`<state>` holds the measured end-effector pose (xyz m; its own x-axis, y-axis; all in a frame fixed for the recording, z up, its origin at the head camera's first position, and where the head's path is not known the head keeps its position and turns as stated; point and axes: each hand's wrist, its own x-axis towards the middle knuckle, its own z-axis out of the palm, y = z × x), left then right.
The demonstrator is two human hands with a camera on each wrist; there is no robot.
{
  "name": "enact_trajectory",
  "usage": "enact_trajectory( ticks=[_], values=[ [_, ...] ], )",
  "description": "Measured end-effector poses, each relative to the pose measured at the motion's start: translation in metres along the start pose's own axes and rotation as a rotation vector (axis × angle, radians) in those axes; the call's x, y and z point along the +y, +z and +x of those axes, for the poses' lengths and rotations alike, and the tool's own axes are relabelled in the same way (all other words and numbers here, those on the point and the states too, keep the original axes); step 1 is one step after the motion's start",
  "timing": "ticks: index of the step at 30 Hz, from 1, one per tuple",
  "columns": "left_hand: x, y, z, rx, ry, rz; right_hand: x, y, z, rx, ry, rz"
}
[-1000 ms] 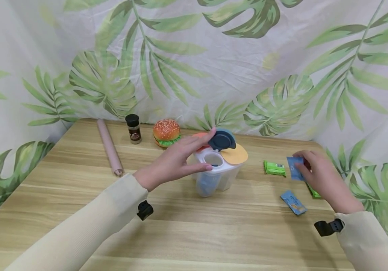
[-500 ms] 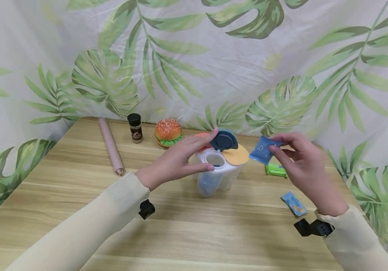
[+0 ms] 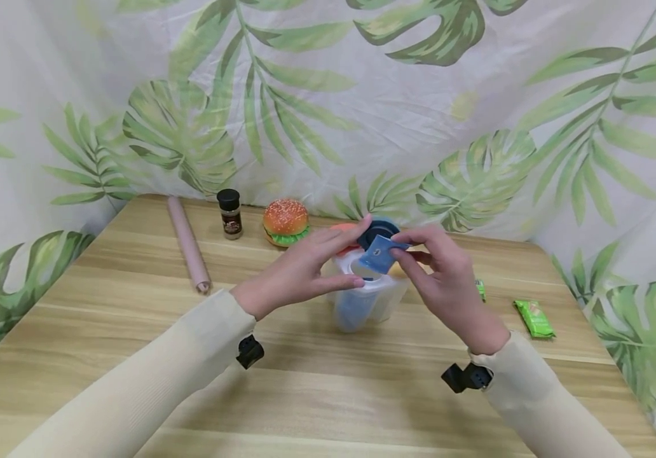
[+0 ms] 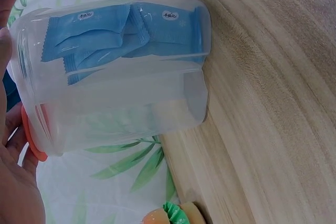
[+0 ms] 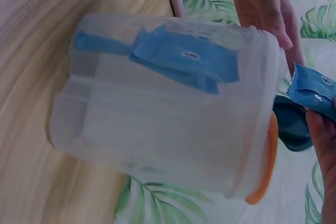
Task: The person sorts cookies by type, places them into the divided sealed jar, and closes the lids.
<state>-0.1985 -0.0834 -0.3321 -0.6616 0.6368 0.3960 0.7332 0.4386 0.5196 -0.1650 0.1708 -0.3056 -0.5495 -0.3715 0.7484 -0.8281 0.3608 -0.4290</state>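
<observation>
A clear plastic canister (image 3: 386, 302) with flip lids stands mid-table. Its dark blue lid (image 3: 370, 233) is raised over a round opening. My left hand (image 3: 299, 270) spreads at the canister's left, fingers straight by the raised lid and thumb at the opening's rim. Between thumb and fingertips my right hand (image 3: 448, 286) pinches a small blue packet (image 3: 378, 256), overlapping the opening in the head view. Through the wall, several blue packets (image 4: 92, 30) show inside one compartment; the other compartment looks bare. An orange-red lid (image 4: 32, 135) and a yellow-orange lid (image 5: 265, 166) cap other parts.
Right of the canister lies a green packet (image 3: 534, 319); another green packet (image 3: 480, 290) is mostly behind my right hand. At the back stand a toy burger (image 3: 286, 221) and a black-capped spice jar (image 3: 229, 215). A pinkish roll (image 3: 188, 245) lies at left.
My right hand has picked the blue packet up from the right side and carried it left to the canister opening. The left hand stays in place. My right arm now covers the other loose blue packet.
</observation>
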Motion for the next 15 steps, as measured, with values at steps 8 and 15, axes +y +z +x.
enact_trajectory(
  ticks=[8,15],
  values=[
    [0.001,0.0,0.002,-0.007,0.005,-0.007,0.007,0.012,0.0,-0.061,-0.029,-0.087],
    [0.0,0.0,0.0,-0.007,0.0,0.006,0.006,0.015,-0.004,-0.2,-0.083,-0.182]
  ],
)
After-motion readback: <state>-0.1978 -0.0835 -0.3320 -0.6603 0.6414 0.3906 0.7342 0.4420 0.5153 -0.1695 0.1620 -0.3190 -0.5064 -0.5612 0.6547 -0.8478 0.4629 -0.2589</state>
